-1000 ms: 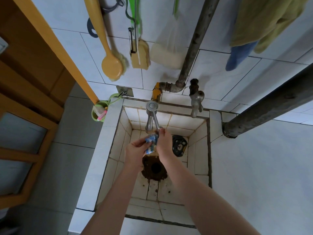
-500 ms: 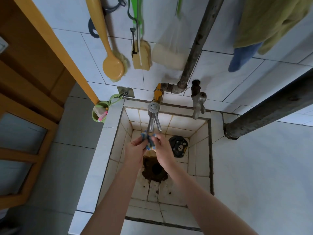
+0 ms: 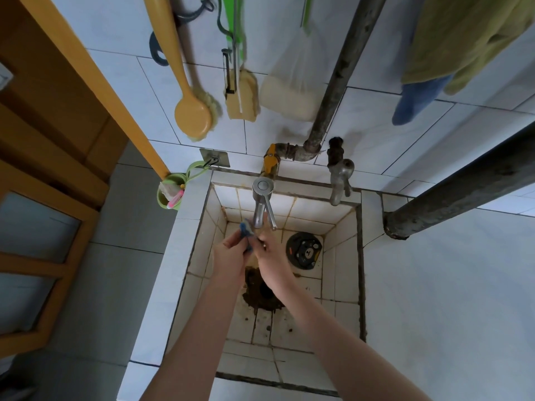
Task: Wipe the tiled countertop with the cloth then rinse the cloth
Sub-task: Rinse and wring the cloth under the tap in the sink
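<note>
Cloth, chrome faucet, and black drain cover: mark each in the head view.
cloth (image 3: 245, 228): head view, blue bunch showing above the fingers.
chrome faucet (image 3: 262, 190): head view, round cap on top.
black drain cover (image 3: 304, 250): head view, centre of the disc.

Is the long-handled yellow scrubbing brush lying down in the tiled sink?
No, the long-handled yellow scrubbing brush hangs on the white tiled wall above the sink.
</note>
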Available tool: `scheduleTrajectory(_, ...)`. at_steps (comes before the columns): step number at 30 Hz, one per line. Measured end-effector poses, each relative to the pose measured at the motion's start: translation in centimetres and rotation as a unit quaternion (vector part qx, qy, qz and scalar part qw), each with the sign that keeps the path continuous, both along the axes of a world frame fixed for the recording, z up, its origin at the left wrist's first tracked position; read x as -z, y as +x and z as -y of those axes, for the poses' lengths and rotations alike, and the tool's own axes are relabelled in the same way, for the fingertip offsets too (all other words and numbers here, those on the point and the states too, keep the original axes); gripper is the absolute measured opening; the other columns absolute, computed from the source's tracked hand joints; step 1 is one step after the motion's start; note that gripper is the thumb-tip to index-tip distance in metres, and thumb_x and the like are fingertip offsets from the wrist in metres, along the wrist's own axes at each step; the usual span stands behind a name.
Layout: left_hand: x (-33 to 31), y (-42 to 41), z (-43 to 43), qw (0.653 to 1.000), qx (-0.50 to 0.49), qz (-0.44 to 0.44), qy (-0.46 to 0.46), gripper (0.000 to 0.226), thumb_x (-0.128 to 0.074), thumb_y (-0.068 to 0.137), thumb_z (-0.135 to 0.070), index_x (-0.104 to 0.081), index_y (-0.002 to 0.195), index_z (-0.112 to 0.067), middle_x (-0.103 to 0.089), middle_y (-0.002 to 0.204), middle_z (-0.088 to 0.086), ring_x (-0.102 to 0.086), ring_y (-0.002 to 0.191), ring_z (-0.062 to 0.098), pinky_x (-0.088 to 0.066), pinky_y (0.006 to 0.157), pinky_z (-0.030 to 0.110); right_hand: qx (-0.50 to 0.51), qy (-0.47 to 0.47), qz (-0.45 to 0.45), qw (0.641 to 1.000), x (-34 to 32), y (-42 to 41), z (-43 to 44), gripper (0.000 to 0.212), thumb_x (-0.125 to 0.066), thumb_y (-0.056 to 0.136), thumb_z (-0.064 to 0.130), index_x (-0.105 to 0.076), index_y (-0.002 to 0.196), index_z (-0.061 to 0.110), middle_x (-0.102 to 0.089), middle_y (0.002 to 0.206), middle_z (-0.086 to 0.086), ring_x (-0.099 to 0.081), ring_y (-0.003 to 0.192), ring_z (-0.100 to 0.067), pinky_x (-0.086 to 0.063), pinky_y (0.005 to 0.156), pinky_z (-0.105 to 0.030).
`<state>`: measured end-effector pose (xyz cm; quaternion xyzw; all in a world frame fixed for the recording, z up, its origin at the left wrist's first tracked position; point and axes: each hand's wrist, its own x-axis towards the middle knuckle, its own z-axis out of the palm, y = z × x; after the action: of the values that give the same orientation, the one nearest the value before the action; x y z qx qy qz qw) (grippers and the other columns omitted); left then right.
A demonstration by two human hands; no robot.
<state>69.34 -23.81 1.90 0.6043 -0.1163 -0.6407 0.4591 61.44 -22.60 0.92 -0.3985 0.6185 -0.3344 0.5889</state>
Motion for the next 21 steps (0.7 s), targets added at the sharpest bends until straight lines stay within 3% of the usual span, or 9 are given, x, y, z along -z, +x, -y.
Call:
scheduleTrajectory(1,0.0,0.0,0.0,1.000,0.005,0.004,-0.002,0.032,-0.047,0.087,0.007,-0.056,0.117,0.000,-0.061,0.112,0.014,-0.058,0.105,0.023,-0.054,0.074,0.020,0.017,0.003,-0.008,1.000,-0.1,-0.1,0.3,0.033,-0.042,0.099,0.019,-0.050,0.130,0.008,-0.062,0.097,0.009,-0.059,0.088,0.002,-0.048,0.077,-0.012)
scheduleTrajectory(3,0.1,0.2,0.0,1.000,0.013,0.020,-0.004,0.032,-0.050,0.086,0.007,-0.056,0.117,0.002,-0.061,0.114,0.016,-0.059,0.106,0.025,-0.053,0.074,0.020,0.036,0.002,-0.029,0.999,-0.3,-0.6,1.0,0.022,-0.041,0.100,0.015,-0.061,0.103,0.007,-0.060,0.080,0.007,-0.056,0.072,0.000,-0.045,0.063,-0.009)
scheduleTrajectory(6,0.3,0.6,-0.2,0.999,0.026,0.032,-0.003,0.032,-0.055,0.083,0.005,-0.058,0.114,0.003,-0.062,0.114,0.019,-0.060,0.105,0.028,-0.053,0.079,0.024,0.080,0.006,-0.089,0.993,-0.1,-1.2,2.0,0.029,-0.045,0.098,0.021,-0.055,0.072,0.013,-0.050,0.062,0.004,-0.045,0.053,-0.004,-0.037,0.049,-0.012)
scheduleTrajectory(8,0.3,0.8,-0.3,0.997,0.031,0.068,-0.018,0.032,-0.058,0.082,0.002,-0.059,0.114,0.001,-0.064,0.112,0.019,-0.062,0.101,0.026,-0.053,0.079,0.023,0.095,0.007,-0.076,0.993,-0.1,-1.6,2.4,0.028,-0.046,0.098,0.025,-0.060,0.081,0.007,-0.051,0.064,-0.001,-0.048,0.057,-0.009,-0.040,0.054,-0.014)
scheduleTrajectory(10,0.4,1.1,-0.3,0.995,0.028,0.084,-0.048,0.035,-0.054,0.085,0.004,-0.056,0.119,-0.004,-0.064,0.112,0.015,-0.063,0.099,0.023,-0.055,0.075,0.020,0.102,0.009,-0.019,0.995,-0.5,-1.9,2.4,0.022,-0.046,0.098,0.022,-0.061,0.098,0.006,-0.058,0.079,-0.008,-0.058,0.076,-0.018,-0.052,0.074,-0.029)
scheduleTrajectory(12,0.5,1.5,0.0,0.995,0.046,0.072,-0.059,0.043,-0.047,0.087,0.008,-0.052,0.125,-0.010,-0.062,0.114,0.013,-0.062,0.101,0.024,-0.055,0.076,0.022,0.122,0.037,0.049,0.991,-0.6,-2.0,2.2,0.017,-0.047,0.098,0.021,-0.059,0.105,0.011,-0.061,0.093,-0.004,-0.061,0.091,-0.018,-0.053,0.084,-0.036)
scheduleTrajectory(15,0.1,1.6,0.1,0.974,0.175,0.130,-0.054,0.038,-0.056,0.086,-0.004,-0.055,0.123,-0.009,-0.060,0.119,0.014,-0.058,0.103,0.020,-0.051,0.075,0.021,0.166,0.106,0.142,0.970,-0.4,-2.1,2.3,0.022,-0.047,0.098,0.021,-0.052,0.117,0.011,-0.060,0.112,-0.010,-0.062,0.102,-0.020,-0.054,0.083,-0.032)
scheduleTrajectory(17,-0.1,1.5,-0.2,0.948,0.248,0.194,-0.052,0.050,-0.068,0.077,-0.007,-0.053,0.124,-0.011,-0.059,0.118,0.007,-0.058,0.104,0.018,-0.050,0.073,0.020,0.168,0.128,0.149,0.966,-0.3,-2.3,2.7,0.026,-0.046,0.098,0.023,-0.049,0.121,0.012,-0.060,0.116,-0.012,-0.061,0.105,-0.023,-0.054,0.085,-0.035)
scheduleTrajectory(21,-0.6,1.7,-0.3,0.922,0.224,0.302,-0.095,0.047,-0.069,0.074,0.000,-0.057,0.119,-0.008,-0.062,0.106,0.005,-0.060,0.094,0.015,-0.048,0.069,0.012,0.173,0.142,0.153,0.962,-0.7,-2.6,3.1,0.028,-0.048,0.097,0.023,-0.047,0.122,0.012,-0.059,0.117,-0.011,-0.062,0.104,-0.023,-0.056,0.077,-0.033)
